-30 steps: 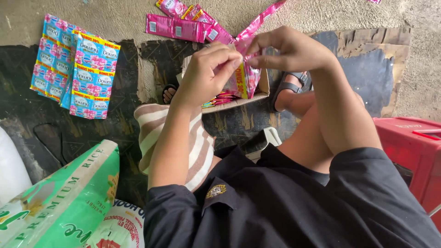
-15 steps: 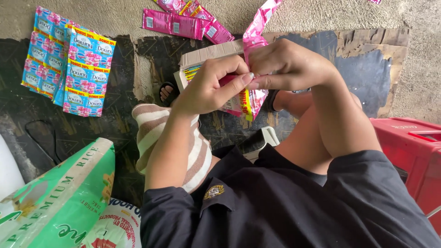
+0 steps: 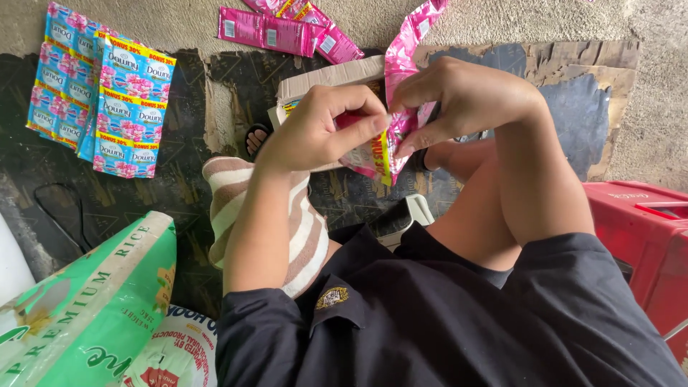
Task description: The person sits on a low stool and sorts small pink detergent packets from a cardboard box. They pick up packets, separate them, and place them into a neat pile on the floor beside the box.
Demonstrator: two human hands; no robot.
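Hands (image 3: 390, 118) w/ pink sachet strip (image 3: 401, 79), nearer now

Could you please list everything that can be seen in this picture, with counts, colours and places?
pink sachet strip: one, pink with a yellow edge, pinched between both hands at top centre.
cardboard box: one, brown, open, behind the hands.
loose pink sachets: a few, pink, on the ground at the top.
blue sachet sheets: a stack, exact count unclear, blue with pink flowers, top left.
green sack: one, green and white, bottom left.
white sack: one, white with print, beside the green one.
red crate: one, red, right edge.
dark mat: one, black, worn, on the ground.
striped shorts: beige and white, over the knee.
left hand: grips the strip.
right hand: grips the strip.
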